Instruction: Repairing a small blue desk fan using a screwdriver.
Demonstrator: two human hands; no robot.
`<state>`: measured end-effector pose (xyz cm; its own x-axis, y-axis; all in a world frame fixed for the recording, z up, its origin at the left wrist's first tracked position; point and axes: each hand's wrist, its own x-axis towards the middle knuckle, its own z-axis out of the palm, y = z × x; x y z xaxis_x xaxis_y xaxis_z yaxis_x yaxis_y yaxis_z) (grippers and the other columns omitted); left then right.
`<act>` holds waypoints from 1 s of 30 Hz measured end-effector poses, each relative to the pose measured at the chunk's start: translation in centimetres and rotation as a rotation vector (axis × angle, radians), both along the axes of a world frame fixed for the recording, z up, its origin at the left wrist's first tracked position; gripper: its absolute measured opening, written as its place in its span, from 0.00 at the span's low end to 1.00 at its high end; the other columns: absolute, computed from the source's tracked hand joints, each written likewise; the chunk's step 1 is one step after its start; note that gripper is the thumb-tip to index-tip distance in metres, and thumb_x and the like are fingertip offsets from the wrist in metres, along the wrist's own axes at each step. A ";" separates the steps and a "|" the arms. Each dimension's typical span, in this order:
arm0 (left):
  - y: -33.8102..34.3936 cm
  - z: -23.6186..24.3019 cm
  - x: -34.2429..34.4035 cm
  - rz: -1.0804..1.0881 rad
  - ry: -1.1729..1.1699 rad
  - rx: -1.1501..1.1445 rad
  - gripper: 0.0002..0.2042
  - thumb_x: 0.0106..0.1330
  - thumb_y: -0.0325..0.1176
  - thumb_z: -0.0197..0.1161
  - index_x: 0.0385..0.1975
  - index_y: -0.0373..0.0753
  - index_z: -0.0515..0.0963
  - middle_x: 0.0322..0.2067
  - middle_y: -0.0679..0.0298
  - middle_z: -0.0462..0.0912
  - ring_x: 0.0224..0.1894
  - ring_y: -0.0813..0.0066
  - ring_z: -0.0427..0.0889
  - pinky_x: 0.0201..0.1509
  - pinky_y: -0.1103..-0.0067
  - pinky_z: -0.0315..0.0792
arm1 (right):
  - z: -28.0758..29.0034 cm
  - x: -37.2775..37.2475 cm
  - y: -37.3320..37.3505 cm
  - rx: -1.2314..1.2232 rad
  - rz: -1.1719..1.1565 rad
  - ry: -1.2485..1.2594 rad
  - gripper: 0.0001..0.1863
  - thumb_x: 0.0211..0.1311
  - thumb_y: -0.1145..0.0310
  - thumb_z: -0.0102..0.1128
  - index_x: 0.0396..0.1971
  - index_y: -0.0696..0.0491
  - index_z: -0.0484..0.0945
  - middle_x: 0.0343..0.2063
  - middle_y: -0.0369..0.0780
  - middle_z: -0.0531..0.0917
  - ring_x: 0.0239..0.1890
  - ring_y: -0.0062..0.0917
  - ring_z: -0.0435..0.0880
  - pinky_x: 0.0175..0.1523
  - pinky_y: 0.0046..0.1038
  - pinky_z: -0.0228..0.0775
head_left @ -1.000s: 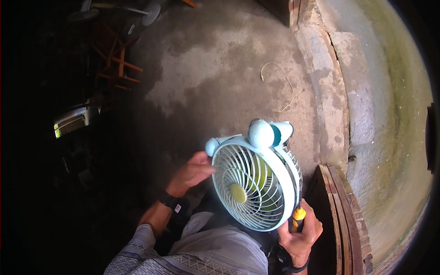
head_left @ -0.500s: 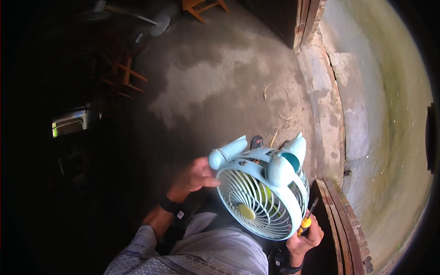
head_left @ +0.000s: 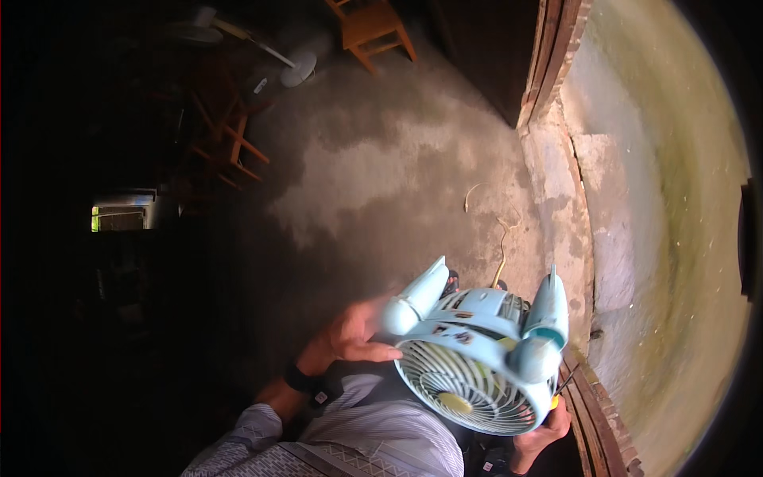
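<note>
A small light-blue fan [head_left: 486, 350] is held up before my body, its slatted grille and yellowish hub [head_left: 456, 403] tilted toward me. Two rounded, pointed pieces stick out from its upper side. My left hand [head_left: 354, 338] grips the fan's left side, thumb at the grille rim and other fingers partly hidden by the left pointed piece. At the lower right, my right hand [head_left: 547, 429] is closed against the fan's rim. It also holds a screwdriver [head_left: 555, 402] with a yellow handle, whose dark shaft points up and right; most of the handle is hidden.
A pale cord [head_left: 502, 246] trails over the concrete floor [head_left: 358, 183] beyond the fan. Wooden chairs [head_left: 373, 32] and a white pedestal fan [head_left: 297, 70] stand at the far left and back. On the right are a wooden door frame [head_left: 543, 63] and a raised sill [head_left: 560, 175].
The blue fan has shifted right and down in the picture and tipped, so more of its upper side shows. Both hands moved with it. Less of the screwdriver is visible.
</note>
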<state>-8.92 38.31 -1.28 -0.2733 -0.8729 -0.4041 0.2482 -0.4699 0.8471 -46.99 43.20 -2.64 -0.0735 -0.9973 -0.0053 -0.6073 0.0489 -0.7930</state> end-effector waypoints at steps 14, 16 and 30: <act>-5.8 9.8 0.9 -0.063 -0.502 -0.726 0.28 0.60 0.33 0.74 0.60 0.34 0.76 0.58 0.51 0.81 0.61 0.55 0.81 0.64 0.66 0.75 | -1.1 1.5 -1.3 0.377 -0.055 -0.810 0.18 0.61 0.69 0.68 0.48 0.63 0.81 0.39 0.40 0.87 0.36 0.20 0.84 0.42 0.25 0.78; -5.5 9.1 1.0 -0.092 -0.466 -0.690 0.29 0.59 0.37 0.75 0.59 0.33 0.76 0.56 0.50 0.82 0.60 0.54 0.82 0.62 0.66 0.76 | -0.7 2.9 -1.0 0.460 -0.010 -0.871 0.19 0.61 0.69 0.68 0.49 0.63 0.81 0.39 0.40 0.87 0.36 0.20 0.84 0.42 0.25 0.78; -4.0 14.3 4.9 -0.192 -0.619 -0.786 0.37 0.52 0.57 0.76 0.54 0.32 0.80 0.46 0.53 0.87 0.51 0.55 0.87 0.53 0.66 0.80 | 1.9 6.3 0.8 0.886 0.147 -1.026 0.20 0.60 0.68 0.70 0.49 0.62 0.82 0.40 0.40 0.87 0.37 0.22 0.85 0.43 0.26 0.79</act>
